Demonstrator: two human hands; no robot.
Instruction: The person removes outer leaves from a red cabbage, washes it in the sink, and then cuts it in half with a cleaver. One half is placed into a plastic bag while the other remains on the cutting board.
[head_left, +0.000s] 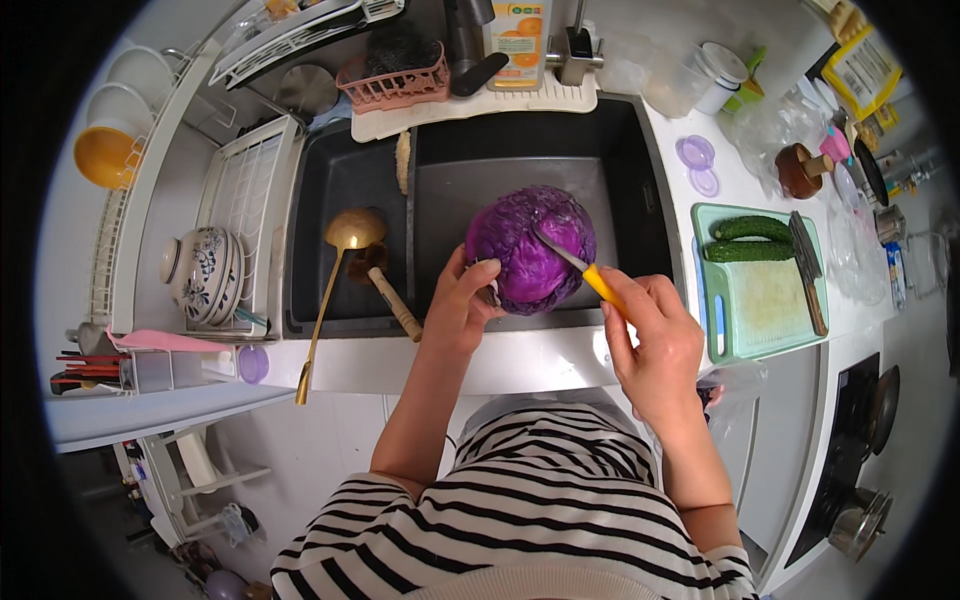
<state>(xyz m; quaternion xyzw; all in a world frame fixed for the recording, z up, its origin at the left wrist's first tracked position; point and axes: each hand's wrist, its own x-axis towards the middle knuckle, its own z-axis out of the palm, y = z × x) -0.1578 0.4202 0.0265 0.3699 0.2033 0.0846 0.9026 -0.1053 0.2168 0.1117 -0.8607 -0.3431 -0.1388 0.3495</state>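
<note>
A head of red cabbage (525, 225) is held above the right basin of the dark double sink (480, 176). My left hand (465, 300) grips the cabbage from its lower left, thumb on top near the base and fingers hidden underneath. In my right hand (649, 322) is a small knife with a yellow handle (602, 285). Its curved metal blade (559, 247) lies against the cabbage's upper face, where smooth bright purple leaf shows beside darker, wrinkled leaves. Whether the blade tip is under a leaf I cannot tell.
A brass ladle (355, 229) and a wooden-handled brush (394, 300) lie across the left basin and front rim. To the right, a green cutting board (757, 307) carries two cucumbers (750, 238) and a kitchen knife (808, 270). Patterned bowls (204, 274) stand in the left rack.
</note>
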